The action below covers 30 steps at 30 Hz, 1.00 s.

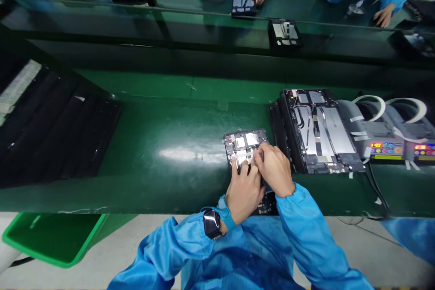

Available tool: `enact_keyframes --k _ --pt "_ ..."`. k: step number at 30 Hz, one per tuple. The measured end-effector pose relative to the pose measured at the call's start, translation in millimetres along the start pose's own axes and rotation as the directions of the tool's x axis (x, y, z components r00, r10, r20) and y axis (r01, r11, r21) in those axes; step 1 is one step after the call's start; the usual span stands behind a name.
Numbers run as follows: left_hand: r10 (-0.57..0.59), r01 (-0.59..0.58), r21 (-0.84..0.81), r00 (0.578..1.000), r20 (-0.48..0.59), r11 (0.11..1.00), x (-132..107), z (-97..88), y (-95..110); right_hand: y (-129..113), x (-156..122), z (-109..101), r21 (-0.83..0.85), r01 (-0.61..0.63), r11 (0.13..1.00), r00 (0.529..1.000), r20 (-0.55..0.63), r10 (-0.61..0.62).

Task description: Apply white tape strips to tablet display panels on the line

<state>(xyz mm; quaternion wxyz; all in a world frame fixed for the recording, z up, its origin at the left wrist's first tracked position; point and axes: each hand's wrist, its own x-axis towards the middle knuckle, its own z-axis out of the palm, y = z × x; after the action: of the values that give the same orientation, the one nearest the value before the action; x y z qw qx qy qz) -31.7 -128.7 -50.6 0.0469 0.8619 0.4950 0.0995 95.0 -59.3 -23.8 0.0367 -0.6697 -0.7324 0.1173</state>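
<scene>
An opened tablet (pixel 245 141) lies back-up on the green bench, its boards and silver shields showing. Both my hands rest on its near half. My left hand (pixel 243 190), with a smartwatch on the wrist, has its fingers curled and pressed on the tablet's middle. My right hand (pixel 274 167) pinches something small and pale over the same spot; I cannot make out what it is. The lower part of the tablet is hidden under my hands.
A stack of open tablets (pixel 317 131) stands to the right, with tape dispensers (pixel 387 138) beyond. Black trays (pixel 50 127) fill the left. A green bin (pixel 54 235) sits below the bench edge. Across the belt, other people's hands work on tablets (pixel 243 4).
</scene>
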Motion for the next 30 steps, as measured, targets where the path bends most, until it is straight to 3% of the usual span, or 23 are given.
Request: enact_keyframes --k 3,5,8,10,14,18,24,30 --pt "-0.006 0.006 0.002 1.000 0.006 1.000 0 -0.8 0 -4 -1 -4 -0.051 -0.078 0.996 0.996 0.030 0.080" --pt "-0.011 0.011 -0.001 1.000 0.003 1.000 0 -0.3 0 -4 -7 -2 -0.058 -0.070 0.996 0.997 -0.027 0.068" --pt "0.013 -0.013 -0.009 1.000 -0.012 1.000 0 0.7 -1 2 -23 9 -0.080 0.074 0.994 0.982 -0.167 -0.086" --pt "0.036 -0.036 -0.022 0.999 -0.007 0.999 0 0.3 -3 8 -36 17 -0.117 0.174 0.978 0.960 -0.201 -0.195" --pt "0.053 -0.051 -0.071 0.998 0.025 0.996 0 -2.8 -11 17 -49 29 -0.175 0.234 0.956 0.951 -0.164 -0.262" --pt "0.073 -0.075 -0.122 0.997 -0.025 0.990 -7 -0.4 -19 17 -49 31 -0.211 0.226 0.951 0.952 -0.158 -0.262" --pt "-0.033 0.027 -0.079 0.997 -0.068 0.996 -16 10.5 -22 16 -48 33 -0.256 0.276 0.926 0.935 -0.150 -0.320" --pt "-0.072 0.069 -0.065 0.996 -0.047 0.995 -19 4.9 -24 17 -45 37 -0.260 0.357 0.897 0.910 -0.121 -0.397"
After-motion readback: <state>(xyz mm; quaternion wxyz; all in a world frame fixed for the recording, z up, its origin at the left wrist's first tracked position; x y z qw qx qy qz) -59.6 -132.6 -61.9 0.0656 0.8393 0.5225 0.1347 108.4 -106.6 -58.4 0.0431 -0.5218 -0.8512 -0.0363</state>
